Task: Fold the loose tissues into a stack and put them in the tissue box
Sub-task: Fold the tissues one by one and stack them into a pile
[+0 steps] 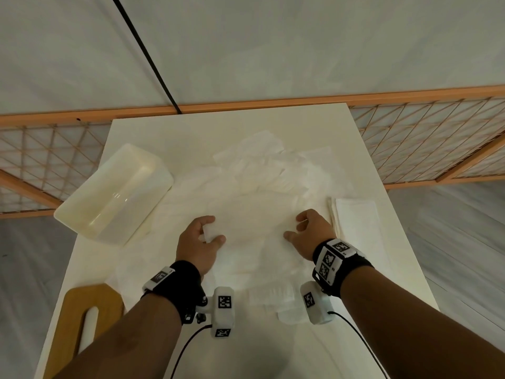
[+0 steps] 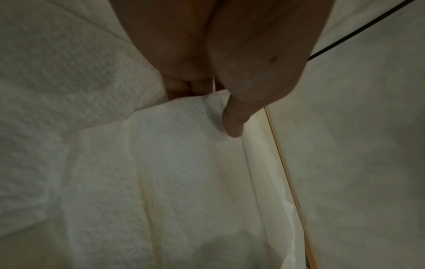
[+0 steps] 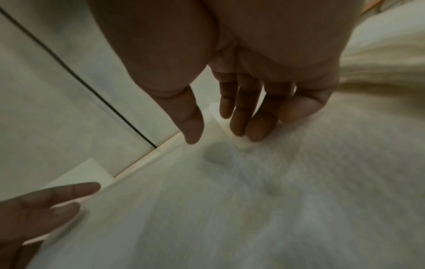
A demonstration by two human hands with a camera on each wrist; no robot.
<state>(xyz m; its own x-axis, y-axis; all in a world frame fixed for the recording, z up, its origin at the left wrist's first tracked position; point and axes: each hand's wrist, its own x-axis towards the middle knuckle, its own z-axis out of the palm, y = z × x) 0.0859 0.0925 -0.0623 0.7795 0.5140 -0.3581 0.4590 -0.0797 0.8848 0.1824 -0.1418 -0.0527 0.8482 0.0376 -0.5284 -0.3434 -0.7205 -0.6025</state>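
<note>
A flat white tissue (image 1: pixel 251 236) lies spread on the table between my hands. My left hand (image 1: pixel 214 229) pinches its left corner between thumb and curled fingers; the left wrist view shows the thumb (image 2: pixel 232 125) on top of that raised corner (image 2: pixel 184 116). My right hand (image 1: pixel 293 227) rests on the tissue's right edge with straight fingers (image 3: pixel 250 127) pressing the sheet and the thumb held apart. A heap of loose tissues (image 1: pixel 262 170) lies behind. The cream tissue box (image 1: pixel 90 214) sits open and tilted at the left. A folded stack (image 1: pixel 355 222) lies at the right.
A wooden lid (image 1: pixel 73 310) with a slot lies at the near left table corner. Small folded tissues (image 1: pixel 273 296) sit near the front edge between my wrists. A wooden lattice fence (image 1: pixel 426 140) runs behind the table (image 1: pixel 164 132). A black cable (image 1: pixel 147 56) crosses the floor.
</note>
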